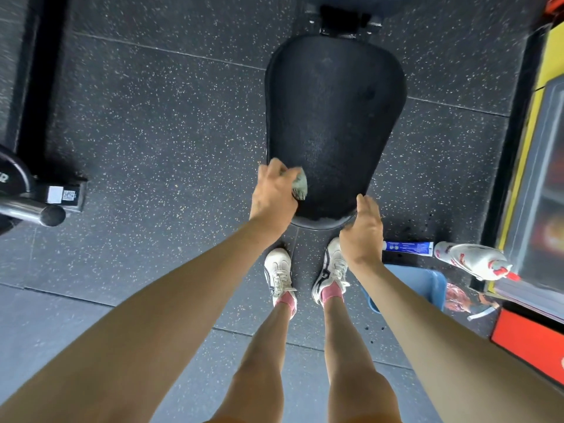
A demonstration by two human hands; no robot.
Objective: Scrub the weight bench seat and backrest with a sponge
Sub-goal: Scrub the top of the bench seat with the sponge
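The black padded bench seat (335, 117) fills the upper middle of the view, its narrow end toward me. My left hand (273, 193) grips a grey-green sponge (299, 186) and presses it on the seat's near left edge. My right hand (364, 230) has its fingers straight and rests on the seat's near right rim. A thin line of foam shows along the near rim. The backrest is out of view beyond the black bracket (345, 21) at the top.
A blue bucket (421, 285) stands by my right foot, with a blue-and-white tube (407, 248) and a white spray bottle (471, 261) on the floor beside it. A yellow and red machine (537, 178) lines the right. A barbell end and weight plate (30, 196) lie at left.
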